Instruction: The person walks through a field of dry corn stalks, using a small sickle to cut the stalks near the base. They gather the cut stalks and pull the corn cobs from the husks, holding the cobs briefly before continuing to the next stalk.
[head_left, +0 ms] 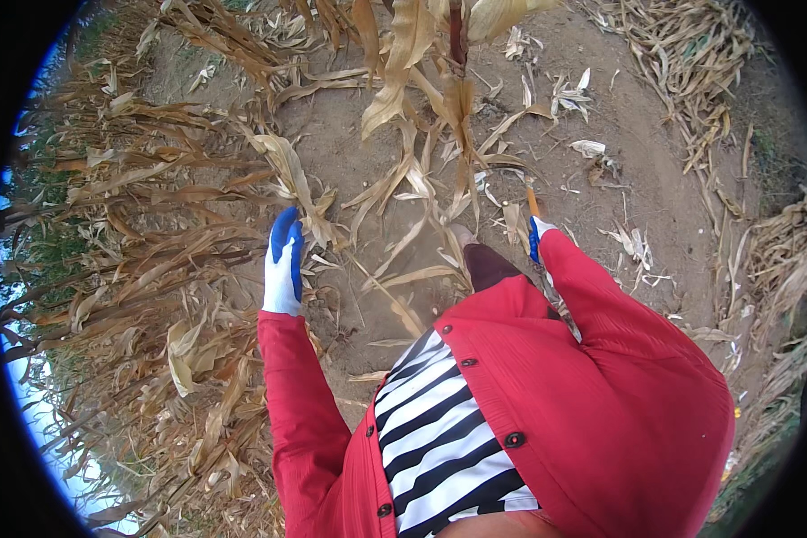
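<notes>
My left hand [284, 262], in a white knit glove with blue-coated fingers, is raised at the left with its fingers extended. The fingertips are beside a dry corn leaf [286, 161]; no grip on it shows. My right hand [539, 235], gloved alike and partly covered by its red sleeve, is closed around an orange-brown handle [532, 200]. What the handle belongs to cannot be made out. Ahead of me stands a dry corn stalk [457, 40] with hanging leaves [400, 67]. A pale husk [501, 19] juts from it at the top edge.
Dry standing corn [148, 202] fills the left side. Bare soil [350, 141] with scattered husks [570, 94] lies in front of me. Heaps of cut stalks and leaves [693, 60] line the right side. My shoe [463, 234] is close to fallen leaves.
</notes>
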